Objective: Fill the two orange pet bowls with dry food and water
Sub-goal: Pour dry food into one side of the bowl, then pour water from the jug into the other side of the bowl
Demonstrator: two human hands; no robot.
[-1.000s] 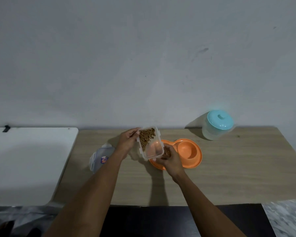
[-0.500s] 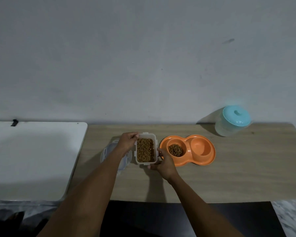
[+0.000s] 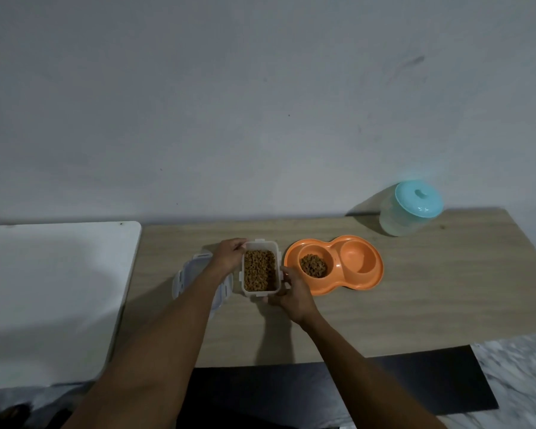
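The orange double pet bowl [image 3: 369, 281] lies on the wooden table [image 3: 415, 305]. Its left well holds a heap of dry food [image 3: 313, 265]; its right well [image 3: 358, 258] looks dry. Just left of it, a clear plastic container [image 3: 260, 294] of brown kibble stands upright on the table. My left hand [image 3: 228, 255] grips its far left edge. My right hand [image 3: 291, 294] holds its near right corner. The container's clear lid [image 3: 186, 274] lies flat to the left, partly under my left forearm.
A translucent jar with a light-blue lid [image 3: 412, 209] stands at the table's back right, by the wall. A white surface [image 3: 50, 289] adjoins the table on the left. A black mat [image 3: 415, 382] lies below the table's front edge.
A second ago I held the container tilted over the left well. It is now upright on the table left of the bowl, both hands still on it, and food shows in the left well.
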